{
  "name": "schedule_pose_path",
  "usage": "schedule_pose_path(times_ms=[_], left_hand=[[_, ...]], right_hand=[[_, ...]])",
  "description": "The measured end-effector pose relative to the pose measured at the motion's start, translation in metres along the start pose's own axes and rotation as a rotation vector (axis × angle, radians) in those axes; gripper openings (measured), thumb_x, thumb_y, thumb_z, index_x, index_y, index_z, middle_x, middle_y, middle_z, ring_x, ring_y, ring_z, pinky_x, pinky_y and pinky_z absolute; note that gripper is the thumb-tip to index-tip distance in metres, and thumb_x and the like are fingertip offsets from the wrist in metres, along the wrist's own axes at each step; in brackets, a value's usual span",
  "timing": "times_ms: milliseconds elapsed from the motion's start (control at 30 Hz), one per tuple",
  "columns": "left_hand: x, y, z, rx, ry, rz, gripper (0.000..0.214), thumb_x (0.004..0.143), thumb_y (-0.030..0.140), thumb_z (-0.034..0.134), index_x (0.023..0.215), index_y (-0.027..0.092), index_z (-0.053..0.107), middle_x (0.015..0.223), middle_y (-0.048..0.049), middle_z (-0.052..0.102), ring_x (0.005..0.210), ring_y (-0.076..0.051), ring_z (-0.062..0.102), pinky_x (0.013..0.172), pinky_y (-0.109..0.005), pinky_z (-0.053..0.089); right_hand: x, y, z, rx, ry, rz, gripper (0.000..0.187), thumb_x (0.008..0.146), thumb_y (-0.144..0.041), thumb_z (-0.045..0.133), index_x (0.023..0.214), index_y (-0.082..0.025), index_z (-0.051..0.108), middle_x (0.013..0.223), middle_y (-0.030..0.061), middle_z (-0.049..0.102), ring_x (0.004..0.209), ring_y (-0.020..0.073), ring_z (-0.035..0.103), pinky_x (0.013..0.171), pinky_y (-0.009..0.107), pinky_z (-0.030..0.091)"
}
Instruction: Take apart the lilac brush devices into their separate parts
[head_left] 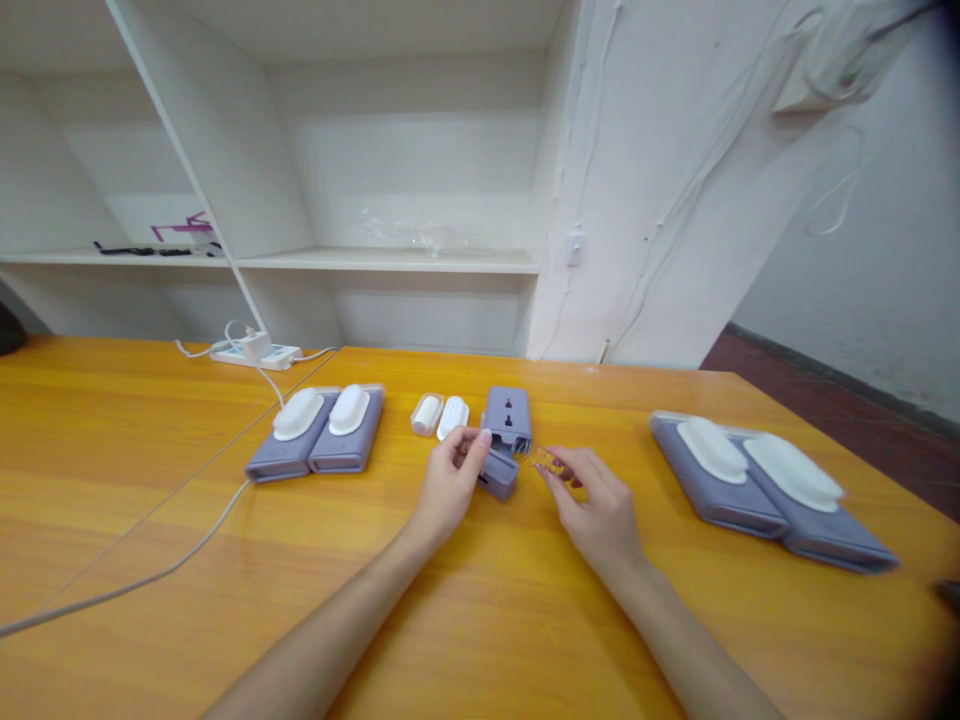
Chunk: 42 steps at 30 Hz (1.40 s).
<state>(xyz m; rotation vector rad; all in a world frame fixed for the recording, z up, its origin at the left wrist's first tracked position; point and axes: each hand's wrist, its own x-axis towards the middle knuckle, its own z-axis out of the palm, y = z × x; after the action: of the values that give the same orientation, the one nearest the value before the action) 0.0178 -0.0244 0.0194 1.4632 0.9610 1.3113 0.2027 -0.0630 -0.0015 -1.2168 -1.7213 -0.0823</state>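
A grey-purple box with two dark cut-outs in its face lies in the middle of the table, its near end open. A smaller grey-purple part sits at that open end, tilted towards me. My left hand is closed on the left side of this smaller part, thumb on top; whether the part is joined to the box I cannot tell. To the right, my right hand pinches a thin gold coiled spring between thumb and fingers. The spring stretches left towards the box's open end, where its far end is hard to make out.
Left of the box lie a small clear case and a white oval piece. Purple units with white oval tops stand in pairs at left and right. Behind are a power strip, cables and white shelves.
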Motion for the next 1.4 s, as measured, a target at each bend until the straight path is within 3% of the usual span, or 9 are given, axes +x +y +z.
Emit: schedule_pose_path(times_ms=[200,400,567,633,733,900,1033,1233,1400], left_hand=[[0.008,-0.015,-0.009,-0.006,0.193,0.019,0.03,0.085,0.042,0.055,0.103,0.02,0.047,0.074,0.0032,0.058,0.049,-0.007,0.05,0.047,-0.017,0.038],[0.018,-0.027,-0.019,0.129,0.295,-0.016,0.038,0.084,0.036,0.054,0.117,0.019,0.044,0.077,-0.0001,0.061,0.056,-0.012,0.058,0.049,-0.02,0.043],[0.022,-0.026,-0.029,0.317,0.308,0.036,0.039,0.084,0.036,0.053,0.117,0.017,0.051,0.073,-0.0008,0.061,0.053,-0.012,0.055,0.055,-0.022,0.042],[0.022,-0.027,-0.032,0.394,0.271,0.034,0.043,0.084,0.038,0.054,0.12,0.015,0.052,0.065,0.0007,0.059,0.05,-0.012,0.052,0.054,-0.023,0.039],[0.021,-0.031,-0.033,0.56,0.144,0.041,0.044,0.085,0.04,0.052,0.12,0.013,0.055,0.059,0.0006,0.058,0.05,-0.014,0.052,0.054,-0.024,0.037],[0.013,-0.026,-0.026,0.977,-0.028,0.054,0.04,0.093,0.04,0.038,0.121,0.018,0.055,0.077,-0.0101,0.068,0.068,-0.022,0.064,0.061,-0.028,0.041],[0.007,-0.016,-0.02,1.253,-0.08,0.02,0.041,0.096,0.041,0.027,0.12,0.02,0.053,0.08,-0.0139,0.069,0.07,-0.028,0.067,0.064,-0.033,0.045],[0.007,-0.015,-0.019,1.368,-0.109,0.018,0.035,0.096,0.039,0.029,0.113,0.017,0.051,0.082,-0.012,0.067,0.07,-0.025,0.067,0.062,-0.032,0.045],[0.005,-0.009,-0.018,1.321,-0.02,0.219,0.032,0.096,0.036,0.028,0.108,0.019,0.052,0.096,-0.0112,0.061,0.084,-0.024,0.062,0.065,-0.031,0.046]], right_hand=[[0.005,0.012,-0.003,-0.167,0.214,0.204,0.032,0.089,-0.04,0.053,0.104,-0.015,0.065,0.071,0.0029,0.057,0.066,0.0167,0.053,0.066,0.03,0.043],[0.003,0.021,-0.001,-0.169,0.153,0.425,0.049,0.087,-0.052,0.052,0.112,-0.012,0.065,0.068,0.003,0.061,0.061,0.0169,0.055,0.063,0.03,0.042],[0.002,0.021,-0.002,-0.172,0.127,0.501,0.051,0.089,-0.051,0.047,0.12,-0.013,0.059,0.071,0.0037,0.063,0.061,0.0178,0.056,0.061,0.03,0.043],[0.002,0.018,-0.003,-0.179,0.134,0.446,0.047,0.089,-0.048,0.047,0.12,-0.014,0.058,0.074,0.0045,0.063,0.061,0.0177,0.055,0.061,0.031,0.043],[0.002,0.011,-0.003,-0.196,0.101,0.202,0.037,0.09,-0.04,0.049,0.113,-0.015,0.061,0.081,0.0069,0.062,0.073,0.0204,0.056,0.07,0.034,0.045],[0.002,-0.007,0.001,-0.175,-0.09,-0.088,0.028,0.088,-0.031,0.053,0.112,-0.02,0.062,0.099,0.0098,0.06,0.093,0.0237,0.054,0.082,0.04,0.044],[0.0,-0.016,0.004,-0.165,-0.239,-0.143,0.026,0.086,-0.029,0.056,0.11,-0.021,0.064,0.108,0.0105,0.058,0.102,0.0256,0.051,0.087,0.042,0.042],[-0.002,-0.012,0.005,-0.134,-0.291,-0.131,0.023,0.085,-0.024,0.057,0.107,-0.021,0.063,0.108,0.0088,0.061,0.101,0.0245,0.052,0.088,0.042,0.04],[-0.001,-0.009,0.007,-0.102,-0.269,-0.111,0.024,0.085,-0.027,0.06,0.108,-0.021,0.061,0.105,0.0071,0.064,0.097,0.0229,0.054,0.085,0.04,0.041]])
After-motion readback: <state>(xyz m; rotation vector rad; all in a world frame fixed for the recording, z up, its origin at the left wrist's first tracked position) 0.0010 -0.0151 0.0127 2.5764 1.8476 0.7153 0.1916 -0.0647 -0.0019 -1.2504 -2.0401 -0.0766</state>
